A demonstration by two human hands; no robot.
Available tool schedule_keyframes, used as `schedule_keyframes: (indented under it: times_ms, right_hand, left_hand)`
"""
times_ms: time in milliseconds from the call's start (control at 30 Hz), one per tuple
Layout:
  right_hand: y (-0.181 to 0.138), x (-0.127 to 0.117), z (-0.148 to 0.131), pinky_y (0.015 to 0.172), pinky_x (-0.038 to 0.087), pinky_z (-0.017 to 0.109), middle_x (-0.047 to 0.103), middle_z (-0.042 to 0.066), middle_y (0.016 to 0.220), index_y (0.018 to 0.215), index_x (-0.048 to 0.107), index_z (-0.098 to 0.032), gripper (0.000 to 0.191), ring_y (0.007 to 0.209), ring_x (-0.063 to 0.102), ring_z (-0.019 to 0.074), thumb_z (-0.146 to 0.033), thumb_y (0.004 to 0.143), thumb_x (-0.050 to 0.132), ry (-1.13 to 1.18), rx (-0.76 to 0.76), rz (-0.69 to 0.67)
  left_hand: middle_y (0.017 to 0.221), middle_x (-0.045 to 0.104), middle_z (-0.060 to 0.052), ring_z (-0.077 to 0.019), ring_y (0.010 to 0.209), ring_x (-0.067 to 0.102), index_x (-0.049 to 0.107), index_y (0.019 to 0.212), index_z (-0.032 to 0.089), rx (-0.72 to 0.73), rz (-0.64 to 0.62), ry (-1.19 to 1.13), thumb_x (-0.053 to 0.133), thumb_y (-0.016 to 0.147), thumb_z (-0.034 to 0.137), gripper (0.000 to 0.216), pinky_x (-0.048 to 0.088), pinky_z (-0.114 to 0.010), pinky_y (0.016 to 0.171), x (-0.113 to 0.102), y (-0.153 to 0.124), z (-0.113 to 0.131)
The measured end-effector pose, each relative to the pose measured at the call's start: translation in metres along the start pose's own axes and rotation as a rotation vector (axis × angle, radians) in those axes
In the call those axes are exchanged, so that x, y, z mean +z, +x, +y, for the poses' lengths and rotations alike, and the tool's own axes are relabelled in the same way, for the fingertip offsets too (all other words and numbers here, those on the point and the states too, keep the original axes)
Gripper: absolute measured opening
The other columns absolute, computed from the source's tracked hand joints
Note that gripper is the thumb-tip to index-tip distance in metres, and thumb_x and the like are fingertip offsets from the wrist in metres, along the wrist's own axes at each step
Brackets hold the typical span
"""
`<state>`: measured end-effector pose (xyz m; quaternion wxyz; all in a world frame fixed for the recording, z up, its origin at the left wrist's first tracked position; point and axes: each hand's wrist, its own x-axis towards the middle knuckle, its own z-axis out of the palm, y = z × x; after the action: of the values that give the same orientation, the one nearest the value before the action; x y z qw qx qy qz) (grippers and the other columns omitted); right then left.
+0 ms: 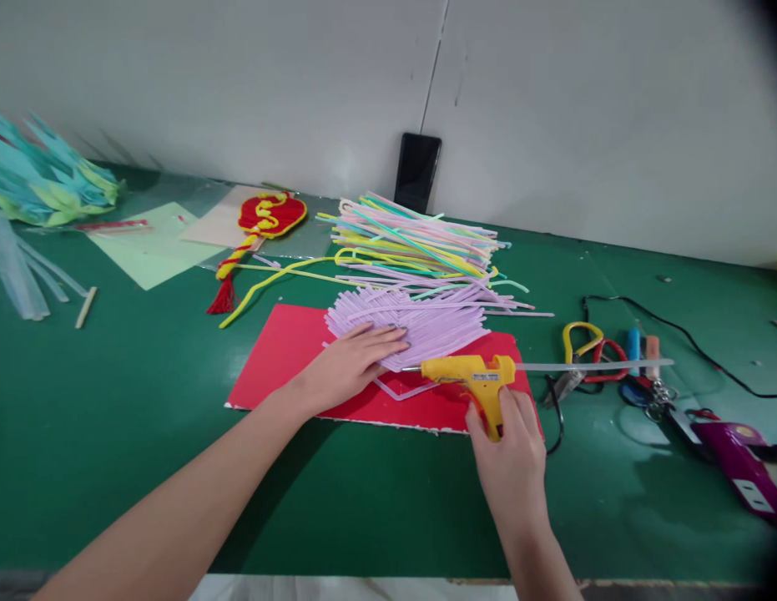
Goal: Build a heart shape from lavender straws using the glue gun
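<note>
My right hand (510,451) grips a yellow hot glue gun (460,368) by its handle, with a long glue stick (588,366) poking out of its back. The nozzle points left and reaches the lower edge of a lilac piece made of pipe cleaners (438,330) laid side by side. My left hand (363,363) lies flat on the left part of this piece, fingers stretched out. Beneath both is a red board (281,355). A bent lilac pipe cleaner (401,396) forms a V under the nozzle; whether nozzle and piece touch, I cannot tell.
Loose coloured pipe cleaners (419,234) lie behind the board. A red and yellow fan-shaped ornament (272,215) rests on papers. Scissors (582,342), a cable (682,330) and a purple power strip (735,459) are at right. A phone (418,171) leans on the wall.
</note>
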<state>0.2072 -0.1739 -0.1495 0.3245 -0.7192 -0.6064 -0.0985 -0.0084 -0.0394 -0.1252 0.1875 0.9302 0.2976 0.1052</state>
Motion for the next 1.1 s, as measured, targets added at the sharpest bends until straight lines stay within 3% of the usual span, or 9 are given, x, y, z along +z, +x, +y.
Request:
schedule_keyframes:
  times_ms: [1100]
  right_hand:
    - [0.0049, -0.0079, 0.0062, 0.080, 0.050, 0.041, 0.054, 0.013, 0.097, 0.111, 0.055, -0.014, 0.029, 0.094, 0.054, 0.0252, -0.028, 0.087, 0.046, -0.011, 0.071, 0.007]
  left_hand:
    - [0.145, 0.041, 0.001, -0.0110, 0.134, 0.034, 0.044, 0.133, 0.028, 0.012, 0.024, -0.001, 0.039, 0.092, 0.012, 0.045, 0.021, -0.039, 0.114, 0.0018, -0.0007, -0.0032]
